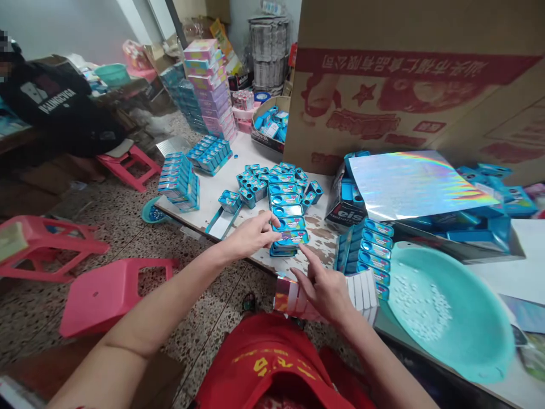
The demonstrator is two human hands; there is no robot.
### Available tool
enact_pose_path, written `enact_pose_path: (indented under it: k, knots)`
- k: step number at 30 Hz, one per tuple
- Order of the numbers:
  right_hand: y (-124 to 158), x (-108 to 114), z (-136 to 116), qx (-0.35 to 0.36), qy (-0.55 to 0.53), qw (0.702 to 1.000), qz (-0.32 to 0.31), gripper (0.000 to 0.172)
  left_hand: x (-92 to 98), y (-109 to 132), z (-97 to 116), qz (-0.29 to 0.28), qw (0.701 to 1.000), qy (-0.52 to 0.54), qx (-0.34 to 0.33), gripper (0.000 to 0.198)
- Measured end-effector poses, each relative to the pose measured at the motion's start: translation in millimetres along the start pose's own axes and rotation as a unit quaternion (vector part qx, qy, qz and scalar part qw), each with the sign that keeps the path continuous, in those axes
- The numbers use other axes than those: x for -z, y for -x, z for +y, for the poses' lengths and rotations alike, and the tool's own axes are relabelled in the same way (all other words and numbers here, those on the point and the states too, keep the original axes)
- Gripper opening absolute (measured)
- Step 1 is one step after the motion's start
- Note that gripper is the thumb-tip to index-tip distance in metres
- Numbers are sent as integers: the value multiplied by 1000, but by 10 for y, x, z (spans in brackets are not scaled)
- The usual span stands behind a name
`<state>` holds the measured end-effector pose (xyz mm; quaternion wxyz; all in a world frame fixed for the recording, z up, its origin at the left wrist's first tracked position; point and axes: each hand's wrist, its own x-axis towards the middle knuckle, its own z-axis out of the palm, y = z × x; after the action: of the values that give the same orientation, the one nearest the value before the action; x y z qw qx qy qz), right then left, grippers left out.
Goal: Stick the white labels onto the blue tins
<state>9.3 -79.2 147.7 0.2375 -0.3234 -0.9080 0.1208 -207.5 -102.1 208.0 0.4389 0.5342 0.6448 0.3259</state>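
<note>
A row of small blue boxes point(286, 199), each with a round dark hole at one end, runs away from me on the table. My left hand point(255, 234) has its fingers bent against the left ends of the nearest boxes, thumb and index finger close together on one blue box point(292, 237). At that box's right side, the index finger of my right hand point(326, 284) reaches to its edge, with the thumb held apart. More loose blue boxes point(253, 184) stand left of and behind the row. A shallow open tray point(220, 224) lies to the left.
Stacked blue boxes point(179, 179) stand at the table's left edge. On the right are another box row point(374, 253), a turquoise basin point(477, 324) with small white pieces, and a shiny sheet point(419, 182) over a filled carton. Pink stools point(102, 295) and a seated person point(55, 102) are left.
</note>
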Motion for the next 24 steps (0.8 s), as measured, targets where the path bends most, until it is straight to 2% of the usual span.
enact_pose_path:
  k: [4,9,16,21,24]
  knots:
    - [-39,-23,46,-9,35,999,11,52,-37,-125,63,-3,999,-32,-3,19]
    - [-104,-19,49,15,50,999,11,50,-46,-185,40,-12,999,-43,-1,19]
    - [-247,-26,-22,33,116,991,-57,51,-45,-229,117,-6,994,-107,5,11]
    - [-272,-52,-56,1,186,975,-125,48,-93,-271,117,40,987,-157,8,8]
    - [-255,-48,-76,-14,200,969,-141,49,-49,-277,90,82,984,-160,8,16]
